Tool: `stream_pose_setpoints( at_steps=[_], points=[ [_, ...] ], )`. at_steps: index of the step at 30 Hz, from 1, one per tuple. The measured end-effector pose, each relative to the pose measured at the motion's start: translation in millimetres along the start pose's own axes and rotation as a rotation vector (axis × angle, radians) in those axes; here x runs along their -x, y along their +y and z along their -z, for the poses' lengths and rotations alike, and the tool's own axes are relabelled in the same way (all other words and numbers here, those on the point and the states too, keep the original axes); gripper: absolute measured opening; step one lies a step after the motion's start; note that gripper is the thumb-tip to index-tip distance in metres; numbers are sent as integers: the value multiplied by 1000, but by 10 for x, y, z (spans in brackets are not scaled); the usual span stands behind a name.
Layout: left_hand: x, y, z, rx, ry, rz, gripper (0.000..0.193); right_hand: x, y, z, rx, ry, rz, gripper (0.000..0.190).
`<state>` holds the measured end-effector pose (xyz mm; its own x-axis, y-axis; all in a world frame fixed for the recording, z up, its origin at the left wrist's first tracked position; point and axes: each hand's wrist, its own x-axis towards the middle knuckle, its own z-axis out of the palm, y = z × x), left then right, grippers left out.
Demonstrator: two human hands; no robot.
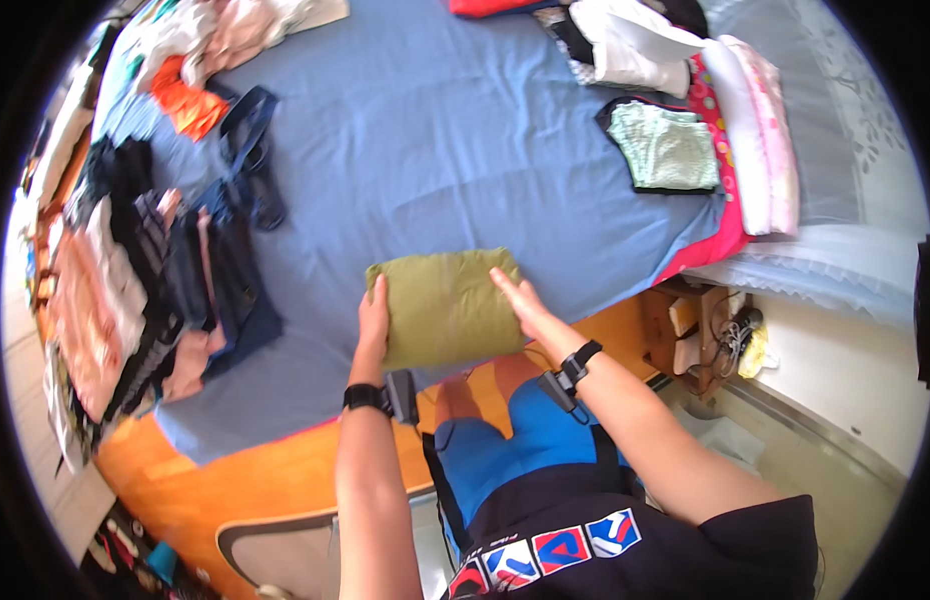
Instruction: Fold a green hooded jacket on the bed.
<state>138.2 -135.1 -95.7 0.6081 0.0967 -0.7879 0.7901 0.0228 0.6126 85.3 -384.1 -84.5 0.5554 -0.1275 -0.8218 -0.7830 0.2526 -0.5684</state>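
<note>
A folded olive-green garment or cloth bundle (451, 307) is held in front of me at the near edge of the bed (405, 135). Its shape is a neat, thick rectangle. My left hand (372, 322) grips its left side, thumb on top. On the opposite side my right hand (521, 304) holds it, with fingers hidden underneath. Whether the bundle rests on the blue sheet or hangs just above it, I cannot tell.
Loose clothes (134, 285) are heaped along the left, beside dark blue straps (251, 150) and an orange cloth (183, 101). A folded mint-green garment (663, 146) lies at right, near pink-and-white folded bedding (765, 142). A wooden nightstand (660, 337) with cables stands right of the bed.
</note>
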Motion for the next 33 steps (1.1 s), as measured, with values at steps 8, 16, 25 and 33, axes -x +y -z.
stream_pose_setpoints(
  at_steps=[8, 16, 25, 33],
  points=[
    [694, -102, 421, 159, 86, -161, 43, 479, -263, -206, 27, -63, 326, 34],
    [1450, -119, 798, 286, 89, -140, 48, 768, -200, -376, 246, -152, 343, 37],
    [1767, -247, 1287, 547, -228, -109, 53, 1527, -608, -595, -13, -423, 334, 33],
    [2017, -241, 1257, 647, -287, -143, 50, 1536, -422, -587, 130, -295, 476, 34]
  ],
)
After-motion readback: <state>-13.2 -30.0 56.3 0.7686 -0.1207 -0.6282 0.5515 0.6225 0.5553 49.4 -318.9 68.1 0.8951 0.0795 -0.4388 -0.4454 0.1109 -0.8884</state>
